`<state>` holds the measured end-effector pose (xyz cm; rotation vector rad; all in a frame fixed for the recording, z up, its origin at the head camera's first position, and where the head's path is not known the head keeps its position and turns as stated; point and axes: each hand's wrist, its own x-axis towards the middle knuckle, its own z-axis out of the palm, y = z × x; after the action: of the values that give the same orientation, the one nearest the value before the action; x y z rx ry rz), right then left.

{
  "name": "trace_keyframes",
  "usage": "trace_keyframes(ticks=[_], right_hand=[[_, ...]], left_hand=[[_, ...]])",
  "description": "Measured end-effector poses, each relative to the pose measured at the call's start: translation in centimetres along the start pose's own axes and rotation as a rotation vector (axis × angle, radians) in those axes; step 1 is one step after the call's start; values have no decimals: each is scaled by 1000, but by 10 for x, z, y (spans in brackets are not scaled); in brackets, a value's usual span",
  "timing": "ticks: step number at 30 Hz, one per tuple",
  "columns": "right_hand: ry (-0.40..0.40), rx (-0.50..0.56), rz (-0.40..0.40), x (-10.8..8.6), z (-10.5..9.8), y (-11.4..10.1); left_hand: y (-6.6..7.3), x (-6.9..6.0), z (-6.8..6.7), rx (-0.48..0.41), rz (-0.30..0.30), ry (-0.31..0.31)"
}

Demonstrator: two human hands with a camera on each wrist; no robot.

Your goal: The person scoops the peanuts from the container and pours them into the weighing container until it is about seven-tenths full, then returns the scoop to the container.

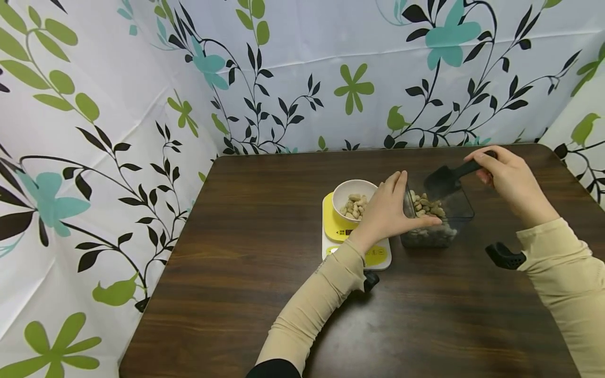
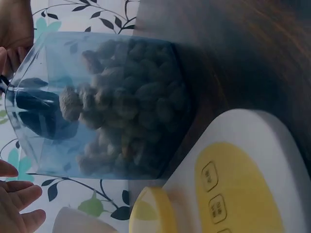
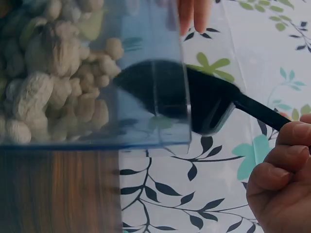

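Note:
A clear container holds unshelled peanuts. The left hand is at its left side, fingers extended and thumb spread along the front rim; in the left wrist view its fingers look relaxed beside the rim. Above the right side, the right hand grips the handle of a black scoop. The scoop blade reaches inside the container, close to the peanuts, in the right wrist view. No nuts can be made out on the blade.
Left of the container, a yellow and white scale carries a white bowl with peanuts in it. Both stand on a dark wooden table. A patterned curtain hangs behind the table and along its left side.

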<state>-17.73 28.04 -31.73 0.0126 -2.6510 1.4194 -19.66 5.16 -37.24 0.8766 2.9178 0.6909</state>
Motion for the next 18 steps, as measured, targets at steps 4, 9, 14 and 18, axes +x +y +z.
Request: trace_keyframes(ticks=[4,9,14,18], right_hand=[[-10,-206,-38,0,5,-2],[-2,-293,-58,-3,11,-2],[24,-309,-68,-4,12,0],[33,-309,-64,-7,13,1]], left_hand=[[0,2,4,13,-3,-22],[-1,2,7,13,2,-46],[-1,3,11,3,-1,-58],[0,4,14,16,-6,-58]])
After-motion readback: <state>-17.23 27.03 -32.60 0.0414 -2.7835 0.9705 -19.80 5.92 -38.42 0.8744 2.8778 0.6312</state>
